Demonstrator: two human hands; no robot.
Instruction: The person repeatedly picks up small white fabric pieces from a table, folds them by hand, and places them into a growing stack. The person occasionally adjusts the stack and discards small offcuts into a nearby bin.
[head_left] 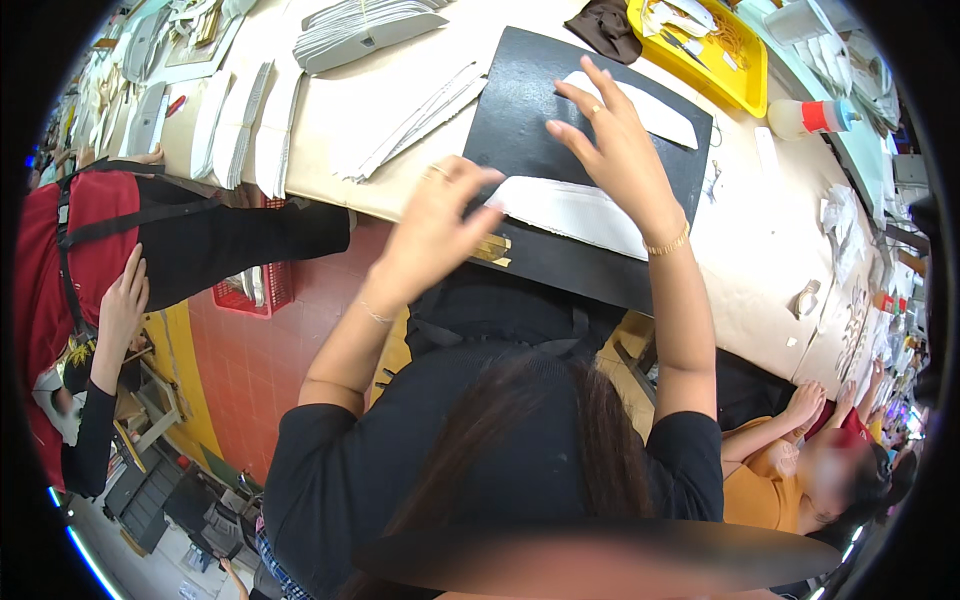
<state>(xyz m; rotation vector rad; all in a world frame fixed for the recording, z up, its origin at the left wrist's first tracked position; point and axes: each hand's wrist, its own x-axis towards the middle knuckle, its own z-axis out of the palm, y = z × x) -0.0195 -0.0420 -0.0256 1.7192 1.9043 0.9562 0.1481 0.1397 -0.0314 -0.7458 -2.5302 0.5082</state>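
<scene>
Strip (575, 212): long, thin, white, cloth or paper with a curved upper edge, lying along the near side of a shiny black rectangular board (525, 90).
Left hand (440, 215): thumb and forefinger parted at the strip's left end; contact cannot be told.
Right hand (620, 145): fingers spread above the board, near a second long white piece (660, 115), pinching nothing visible.
Lifting: a light pinch at the tip should crease it least.
Flatness: better smoothed outward from the middle.
Right wrist: crosses above the strip's far end; keep it from dragging.
</scene>
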